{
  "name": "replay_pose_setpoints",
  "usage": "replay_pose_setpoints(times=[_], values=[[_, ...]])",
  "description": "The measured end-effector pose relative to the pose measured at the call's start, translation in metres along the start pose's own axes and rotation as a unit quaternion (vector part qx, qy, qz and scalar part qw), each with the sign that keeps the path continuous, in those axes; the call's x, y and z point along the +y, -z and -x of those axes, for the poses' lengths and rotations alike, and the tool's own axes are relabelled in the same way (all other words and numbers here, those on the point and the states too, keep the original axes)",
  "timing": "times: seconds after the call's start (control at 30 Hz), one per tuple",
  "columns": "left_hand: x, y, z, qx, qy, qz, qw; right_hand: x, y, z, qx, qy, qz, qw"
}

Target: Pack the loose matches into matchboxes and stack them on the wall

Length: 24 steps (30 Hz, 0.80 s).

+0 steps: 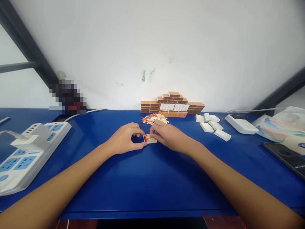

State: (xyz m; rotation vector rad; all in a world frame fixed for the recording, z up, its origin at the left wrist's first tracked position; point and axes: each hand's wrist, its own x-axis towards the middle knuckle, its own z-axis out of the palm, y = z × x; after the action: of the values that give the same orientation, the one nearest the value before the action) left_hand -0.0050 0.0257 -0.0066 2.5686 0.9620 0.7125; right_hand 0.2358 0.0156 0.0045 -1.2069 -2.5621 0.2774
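A small white matchbox tray (pixel 152 142) lies on the blue table, filled with red-tipped matches (pixel 148 138) whose heads point left. My left hand (pixel 127 138) steadies the tray's left end, thumb at the near corner and index finger at the far one. Over the right end, my right hand (pixel 166 135) has its thumb and fingers pinched together at the matches. Its fingers hide that end of the tray. Just beyond both hands is a loose pile of matches (pixel 154 119) with red heads.
Against the wall stand stacked matchboxes (pixel 172 106). Several white trays (pixel 215 125) lie to the right, near a white device (pixel 241 124), a plastic packet (pixel 274 127) and a dark phone (pixel 286 157). A power strip (pixel 30 159) with a plugged-in charger (pixel 25 141) occupies the left.
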Motion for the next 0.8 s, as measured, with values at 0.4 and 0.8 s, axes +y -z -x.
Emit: replay_pose_setpoints(times=[0.4,0.8], values=[[-0.001,0.000,0.001,0.014,-0.009,-0.002,1.000,-0.015,0.005,0.009,-0.025,0.031,0.059,0.997],[-0.004,0.009,-0.002,0.080,0.012,0.015,0.997,0.013,0.022,0.004,0.169,-0.045,0.073,0.982]])
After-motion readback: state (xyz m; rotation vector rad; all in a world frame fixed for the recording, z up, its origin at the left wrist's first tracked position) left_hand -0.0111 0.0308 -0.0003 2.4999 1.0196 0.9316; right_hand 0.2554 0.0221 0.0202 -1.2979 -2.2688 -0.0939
